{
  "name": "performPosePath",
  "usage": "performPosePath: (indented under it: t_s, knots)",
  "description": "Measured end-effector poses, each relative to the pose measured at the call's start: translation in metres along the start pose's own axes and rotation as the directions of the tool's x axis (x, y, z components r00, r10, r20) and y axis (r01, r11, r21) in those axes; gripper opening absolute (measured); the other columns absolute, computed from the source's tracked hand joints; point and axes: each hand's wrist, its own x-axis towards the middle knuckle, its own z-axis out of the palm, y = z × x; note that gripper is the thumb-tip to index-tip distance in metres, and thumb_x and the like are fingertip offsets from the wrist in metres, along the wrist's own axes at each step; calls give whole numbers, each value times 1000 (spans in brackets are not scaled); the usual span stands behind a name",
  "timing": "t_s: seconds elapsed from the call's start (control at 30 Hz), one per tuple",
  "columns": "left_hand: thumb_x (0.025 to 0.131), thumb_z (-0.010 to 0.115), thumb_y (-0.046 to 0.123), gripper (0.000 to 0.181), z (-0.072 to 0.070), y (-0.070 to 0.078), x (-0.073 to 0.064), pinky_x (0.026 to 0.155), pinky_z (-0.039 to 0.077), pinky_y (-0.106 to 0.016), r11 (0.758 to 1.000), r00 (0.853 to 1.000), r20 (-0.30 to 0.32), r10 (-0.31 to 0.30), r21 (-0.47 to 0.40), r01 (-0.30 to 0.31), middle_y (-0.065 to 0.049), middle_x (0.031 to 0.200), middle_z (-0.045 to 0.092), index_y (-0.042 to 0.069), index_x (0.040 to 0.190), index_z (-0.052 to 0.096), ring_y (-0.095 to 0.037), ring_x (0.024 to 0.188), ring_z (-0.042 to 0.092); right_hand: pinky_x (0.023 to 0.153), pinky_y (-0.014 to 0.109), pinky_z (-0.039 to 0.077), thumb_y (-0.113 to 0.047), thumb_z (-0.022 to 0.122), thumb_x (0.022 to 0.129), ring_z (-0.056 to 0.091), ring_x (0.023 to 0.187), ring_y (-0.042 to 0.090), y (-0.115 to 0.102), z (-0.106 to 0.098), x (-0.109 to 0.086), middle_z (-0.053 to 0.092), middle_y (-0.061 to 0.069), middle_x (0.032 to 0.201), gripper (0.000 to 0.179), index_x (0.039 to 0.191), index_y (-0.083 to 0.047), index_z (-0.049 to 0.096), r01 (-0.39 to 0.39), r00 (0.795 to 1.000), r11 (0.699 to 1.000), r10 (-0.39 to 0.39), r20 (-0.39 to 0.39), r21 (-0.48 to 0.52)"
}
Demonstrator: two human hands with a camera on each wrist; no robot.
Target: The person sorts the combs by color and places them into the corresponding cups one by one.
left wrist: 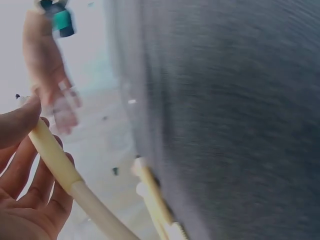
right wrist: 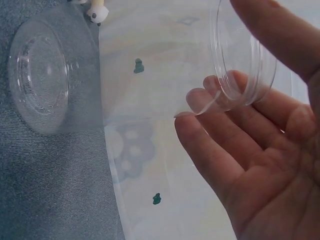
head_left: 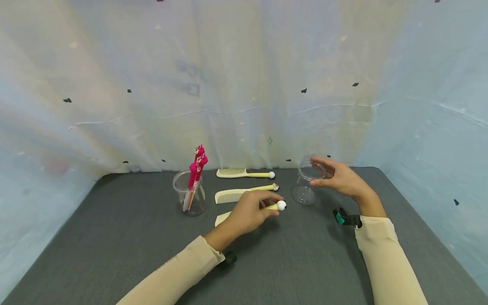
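My left hand pinches a cream comb by its yellow handle, near the white ball-shaped animal head at its end. The comb's toothed part shows left of the hand in the head view, its middle hidden by the hand. My right hand holds a clear jar at its rim, thumb on one side and fingers round the other. The jar's mouth leans toward the right palm, and its round base is down at the dark tabletop. Nothing shows inside this jar.
Two more cream combs, an upper one and a lower one, lie behind the left hand. Farther left stands another clear jar holding several pink-topped pens. A patterned curtain borders the dark table.
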Motion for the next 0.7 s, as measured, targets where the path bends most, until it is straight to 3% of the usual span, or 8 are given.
performPosePath:
  t_s: [0.2, 0.53, 0.7]
  knots:
    - [83, 81, 14, 36, -13, 10, -1, 74, 56, -24, 995, 996, -92, -4, -100, -5, 4, 114, 73, 18, 118, 74, -10, 86, 65, 112, 57, 38, -37, 76, 88, 30, 150, 35, 1, -2, 0, 32, 10, 162, 84, 156, -18, 32, -1, 1000, 1000, 1, 6, 21]
    - [82, 82, 11, 38, -26, 17, -3, 79, 58, -25, 976, 976, -217, -33, -218, -15, 4, 107, 74, 21, 117, 74, -13, 89, 65, 113, 57, 38, -37, 76, 89, 30, 151, 34, 0, -3, 0, 32, 10, 162, 83, 156, -19, 32, 0, 1000, 1000, 0, 12, 26]
    - [83, 82, 12, 41, -32, 17, -4, 81, 58, -28, 965, 971, -238, -35, -261, -29, 3, 105, 74, 23, 121, 73, -13, 90, 65, 113, 57, 38, -37, 76, 88, 29, 151, 34, 0, -2, 0, 32, 10, 162, 83, 157, -18, 31, -6, 1000, 1000, 6, 16, 29]
